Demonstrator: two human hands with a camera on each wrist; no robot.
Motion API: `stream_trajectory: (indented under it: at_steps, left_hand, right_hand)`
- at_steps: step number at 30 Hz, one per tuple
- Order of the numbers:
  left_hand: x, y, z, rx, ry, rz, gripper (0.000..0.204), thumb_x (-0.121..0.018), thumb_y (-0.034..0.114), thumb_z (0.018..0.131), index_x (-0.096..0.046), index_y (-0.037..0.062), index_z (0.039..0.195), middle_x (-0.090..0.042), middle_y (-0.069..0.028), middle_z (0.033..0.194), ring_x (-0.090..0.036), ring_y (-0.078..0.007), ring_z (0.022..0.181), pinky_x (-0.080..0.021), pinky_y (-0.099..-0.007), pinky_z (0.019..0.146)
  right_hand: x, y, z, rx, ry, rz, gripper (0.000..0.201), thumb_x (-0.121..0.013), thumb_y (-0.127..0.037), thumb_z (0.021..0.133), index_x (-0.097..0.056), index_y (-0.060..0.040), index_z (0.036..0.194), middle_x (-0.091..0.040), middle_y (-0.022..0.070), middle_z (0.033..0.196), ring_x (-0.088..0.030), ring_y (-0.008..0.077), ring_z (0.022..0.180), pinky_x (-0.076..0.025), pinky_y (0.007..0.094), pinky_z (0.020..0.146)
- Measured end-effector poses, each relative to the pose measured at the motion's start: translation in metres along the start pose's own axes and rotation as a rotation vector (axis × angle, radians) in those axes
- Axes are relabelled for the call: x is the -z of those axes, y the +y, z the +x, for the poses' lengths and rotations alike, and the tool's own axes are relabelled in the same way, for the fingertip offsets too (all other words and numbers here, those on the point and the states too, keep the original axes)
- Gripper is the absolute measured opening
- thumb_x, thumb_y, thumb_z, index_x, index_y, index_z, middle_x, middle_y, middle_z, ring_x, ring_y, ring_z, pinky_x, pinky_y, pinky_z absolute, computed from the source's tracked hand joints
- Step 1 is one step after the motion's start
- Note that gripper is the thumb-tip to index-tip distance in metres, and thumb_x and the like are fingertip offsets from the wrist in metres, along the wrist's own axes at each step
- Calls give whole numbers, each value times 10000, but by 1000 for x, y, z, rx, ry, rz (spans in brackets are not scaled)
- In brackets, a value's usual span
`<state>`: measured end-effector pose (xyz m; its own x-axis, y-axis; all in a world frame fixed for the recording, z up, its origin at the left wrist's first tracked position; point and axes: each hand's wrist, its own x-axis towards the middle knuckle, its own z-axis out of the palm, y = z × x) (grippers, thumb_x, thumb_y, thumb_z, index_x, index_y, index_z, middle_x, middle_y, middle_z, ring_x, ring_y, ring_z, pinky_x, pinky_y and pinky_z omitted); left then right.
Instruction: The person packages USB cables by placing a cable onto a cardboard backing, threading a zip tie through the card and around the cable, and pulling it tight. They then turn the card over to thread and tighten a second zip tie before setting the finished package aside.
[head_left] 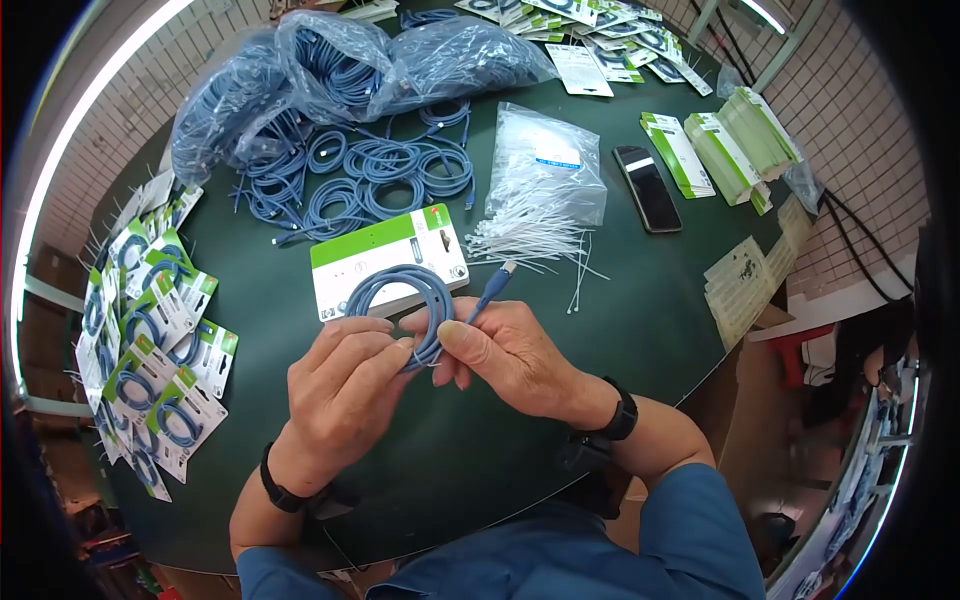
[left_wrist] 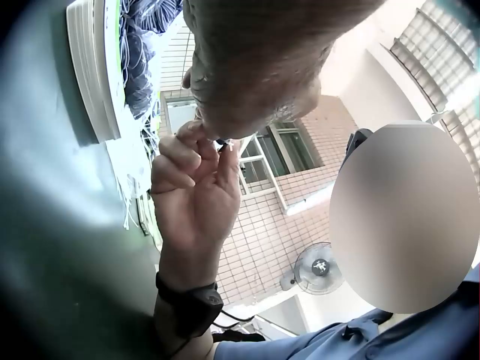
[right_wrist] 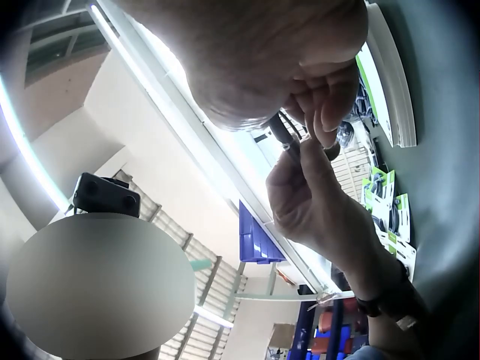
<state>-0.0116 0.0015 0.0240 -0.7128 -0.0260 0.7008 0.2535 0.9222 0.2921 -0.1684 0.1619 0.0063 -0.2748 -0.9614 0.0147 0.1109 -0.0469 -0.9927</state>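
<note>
Fingers of the left hand (head_left: 345,385) and right hand (head_left: 520,360) are curling round the coiled blue cable (head_left: 441,300), pinching its near side. The coil is hanging over the near edge of the card stack (head_left: 335,268), mid-table, while white ties (head_left: 525,238) are lying beyond the right hand, left of the phone (head_left: 650,190).

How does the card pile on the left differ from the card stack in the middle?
The card pile is spread out at mixed angles, while the card stack is neatly squared. The card pile carries coiled blue cables; the card stack shows none attached where it is visible, though a hand-held coil partly covers it. Both have green-and-white cards.
</note>
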Motion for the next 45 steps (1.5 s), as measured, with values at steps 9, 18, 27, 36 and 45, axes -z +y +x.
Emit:
stream_trajectory:
  at_steps: [9, 18, 27, 36, 45]
  left_hand:
    - [4, -7, 4, -139, -116, 153, 306, -792, -1, 727, -730, -2, 1026, -694, -88, 981, -724, -278, 988, -609, -366, 777]
    - [3, -6, 5, -184, -128, 224, 341, -763, -39, 736, -748, 28, 1069, -702, -87, 1144, -713, -289, 1097, -614, -389, 863]
    - [-5, 11, -12, 479, -26, -404, 334, -700, 104, 967, -687, 37, 1295, -698, -136, 1244, -680, -260, 1161, -562, -433, 984]
    - [-26, 5, -3, 1062, 277, -1360, 563, -409, 403, 1172, -509, -58, 1477, -707, -116, 1157, -648, -233, 1185, -524, -447, 1024]
    - [-22, -20, -26, 818, 325, -1820, 603, -332, 454, 1179, -434, 6, 1569, -710, -109, 979, -632, -192, 834, -521, -453, 846]
  right_hand:
    - [12, 9, 7, -54, 42, 71, 403, -522, -303, 1152, -680, 35, 1302, -728, 32, 1008, -603, 46, 713, -469, 200, 601]
    - [18, 13, 12, -101, -7, 381, 385, -499, -327, 1162, -628, -2, 1323, -641, -12, 959, -529, 47, 654, -433, 208, 578]
    - [20, 15, 13, 119, 236, 470, 439, -444, -383, 1173, -627, -10, 1316, -608, 3, 1001, -568, 71, 710, -477, 247, 626]
    - [-5, 13, 5, 108, 102, 294, 534, -401, -422, 1176, -585, 14, 1423, -609, 13, 995, -597, 86, 737, -515, 248, 652]
    - [-5, 12, 6, -5, -18, 264, 525, -417, -434, 1172, -624, 0, 1381, -578, -2, 896, -521, 74, 611, -471, 231, 569]
